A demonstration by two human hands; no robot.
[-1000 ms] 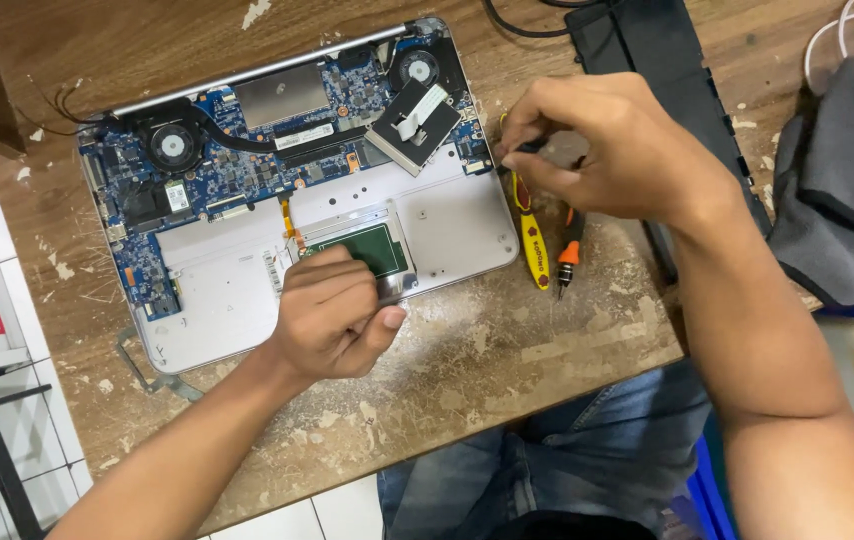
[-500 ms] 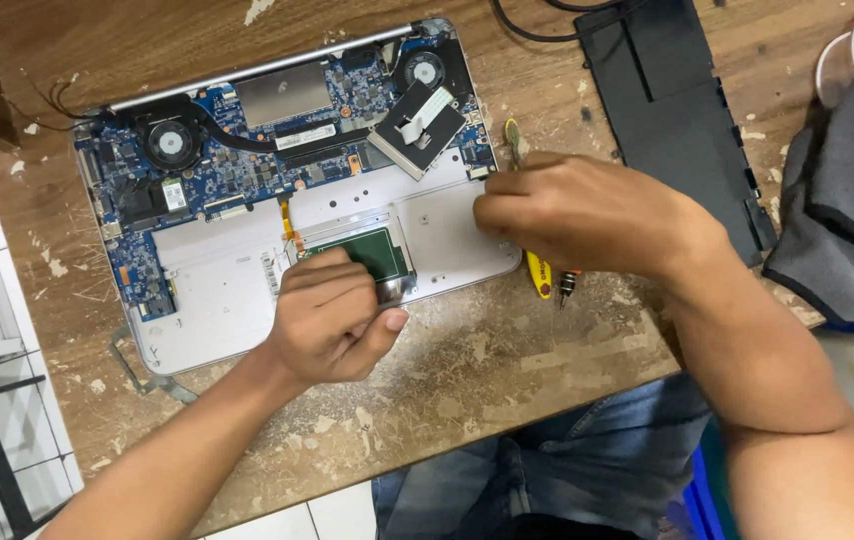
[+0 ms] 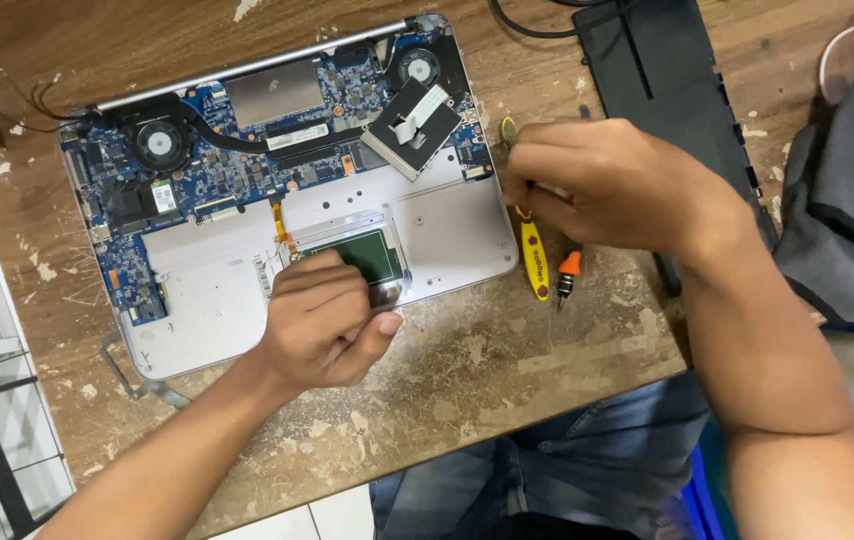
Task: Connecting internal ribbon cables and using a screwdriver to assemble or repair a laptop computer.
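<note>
Change since half a second ago: right hand point(image 3: 612, 185) has drawn back off the laptop's palm-rest plate to the tools lying just right of the chassis; left hand point(image 3: 322, 320) has stayed put.

Item: opened laptop point(image 3: 247, 270), bottom cover off, flat on worn wooden table point(image 3: 507, 350). Blue motherboard point(image 3: 247, 175) exposed, with two black fans, one at each upper corner.

Left hand: curled closed, knuckles up, resting on the front edge of the chassis and covering part of the green touchpad board point(image 3: 362, 252). Whether it grips anything cannot be told.

Right hand: fingers bent and pinched around the upper end of a yellow-handled tool point(image 3: 534, 262), which lies beside the laptop's right edge.

Adjacent: small orange screwdriver point(image 3: 568, 273), just right of the yellow tool. Black flat panel point(image 3: 667, 70), further right. Grey cloth point(image 3: 847, 200), at far right.
</note>
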